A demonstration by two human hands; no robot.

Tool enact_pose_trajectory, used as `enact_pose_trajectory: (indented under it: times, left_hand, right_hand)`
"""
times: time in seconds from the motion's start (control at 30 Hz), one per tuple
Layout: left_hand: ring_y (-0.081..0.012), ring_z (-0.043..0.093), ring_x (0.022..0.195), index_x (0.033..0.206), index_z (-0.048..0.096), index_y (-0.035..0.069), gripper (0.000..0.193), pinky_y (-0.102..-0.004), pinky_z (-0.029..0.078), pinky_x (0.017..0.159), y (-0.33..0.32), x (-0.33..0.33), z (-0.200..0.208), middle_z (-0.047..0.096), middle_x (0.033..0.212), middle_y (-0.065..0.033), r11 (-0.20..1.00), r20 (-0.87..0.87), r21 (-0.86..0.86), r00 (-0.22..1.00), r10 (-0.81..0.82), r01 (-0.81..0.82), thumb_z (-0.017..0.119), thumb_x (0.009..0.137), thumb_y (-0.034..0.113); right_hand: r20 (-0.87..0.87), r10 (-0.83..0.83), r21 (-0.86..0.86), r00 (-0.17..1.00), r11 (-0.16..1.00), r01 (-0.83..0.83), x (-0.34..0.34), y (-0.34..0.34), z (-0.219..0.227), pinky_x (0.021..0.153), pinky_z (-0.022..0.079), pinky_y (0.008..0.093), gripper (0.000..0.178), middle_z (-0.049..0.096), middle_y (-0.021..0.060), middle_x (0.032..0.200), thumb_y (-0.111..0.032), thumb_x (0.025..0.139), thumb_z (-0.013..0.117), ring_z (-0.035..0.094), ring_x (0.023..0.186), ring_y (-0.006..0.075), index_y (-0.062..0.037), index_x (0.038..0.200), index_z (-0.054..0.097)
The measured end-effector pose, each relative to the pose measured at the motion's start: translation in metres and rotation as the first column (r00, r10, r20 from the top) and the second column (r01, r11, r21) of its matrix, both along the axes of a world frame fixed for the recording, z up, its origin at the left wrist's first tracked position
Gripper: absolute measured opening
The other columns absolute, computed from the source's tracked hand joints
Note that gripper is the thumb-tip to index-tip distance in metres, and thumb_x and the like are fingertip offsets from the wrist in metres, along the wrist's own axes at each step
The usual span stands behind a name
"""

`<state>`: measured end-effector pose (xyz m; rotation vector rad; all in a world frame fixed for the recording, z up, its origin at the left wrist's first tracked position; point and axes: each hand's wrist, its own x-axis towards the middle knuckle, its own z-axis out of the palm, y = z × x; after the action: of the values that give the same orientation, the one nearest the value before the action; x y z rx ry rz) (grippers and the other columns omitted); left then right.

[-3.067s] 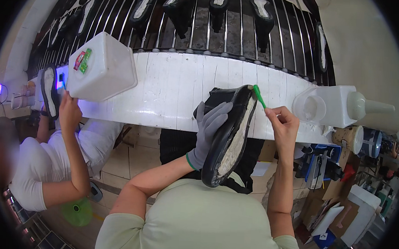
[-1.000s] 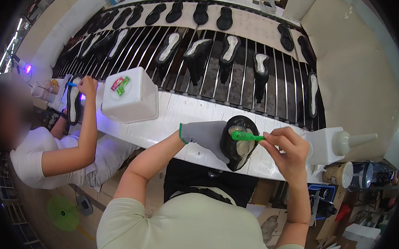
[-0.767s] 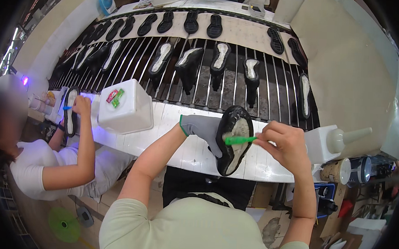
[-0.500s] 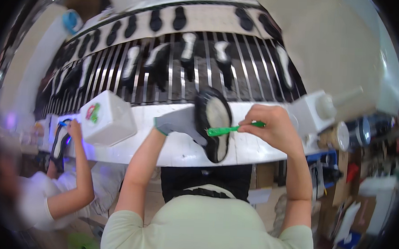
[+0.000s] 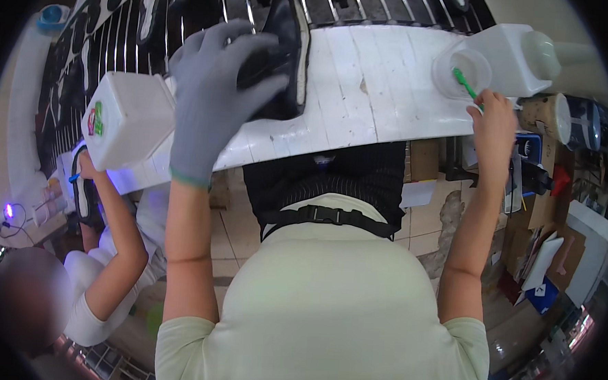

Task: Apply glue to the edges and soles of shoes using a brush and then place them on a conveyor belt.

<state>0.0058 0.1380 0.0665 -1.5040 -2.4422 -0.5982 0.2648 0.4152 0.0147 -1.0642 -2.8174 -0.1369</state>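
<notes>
My left hand point(image 5: 216, 92), in a grey glove, is closed around the middle of a black shoe point(image 5: 289, 34). Its thumb is on the near side and its fingers are on the far side. The shoe is turned on its side, its pale sole edge facing right, over the conveyor side of the white table. My bare right hand point(image 5: 495, 116) pinches the handle of a green toothbrush point(image 5: 466, 83). The brush head is inside a translucent round cup point(image 5: 442, 75) at the table's right end.
Behind the cup lies a white plastic jug point(image 5: 510, 60). A white box-shaped container point(image 5: 132, 122) stands to the left. Beyond the white table point(image 5: 364, 90) runs a slatted conveyor with several shoes. A co-worker point(image 5: 118, 256) handles another shoe at far left. Cardboard boxes point(image 5: 561, 265) sit low on the right.
The toothbrush has left the shoe's sole and moved right into the cup with my right hand. My left hand has turned the shoe sideways, sole no longer facing up. The view has shifted.
</notes>
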Motion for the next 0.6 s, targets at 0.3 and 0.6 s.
enact_pose_trajectory:
  times: [0.3,0.6]
  left_hand:
    - [-0.0244,0.049,0.106,0.088,0.071,0.019,0.023,-0.0502,0.031,0.095,-0.097,0.098,-0.029,0.056,0.108,0.0011,0.831,0.430,-0.451,0.895,-0.117,0.326,0.076,0.068,0.029]
    - [-0.0210,0.050,0.101,0.086,0.072,0.019,0.019,-0.0455,0.032,0.096,-0.103,0.081,-0.061,0.058,0.104,0.0026,0.870,0.571,-0.284,0.800,-0.184,0.403,0.074,0.070,0.030]
  right_hand:
    - [-0.142,0.488,-0.818,0.861,0.432,-0.380,0.026,-0.146,0.020,0.080,0.033,0.0344,0.020,0.056,0.0016,0.082,-0.020,0.068,0.079,0.050,0.082,0.0213,-0.0102,0.079,0.065]
    - [-0.133,0.340,-0.932,0.931,0.276,-0.234,0.028,-0.143,-0.014,0.077,0.033,0.0324,0.030,0.062,0.0006,0.087,-0.020,0.066,0.081,0.051,0.083,0.0196,-0.0096,0.090,0.067]
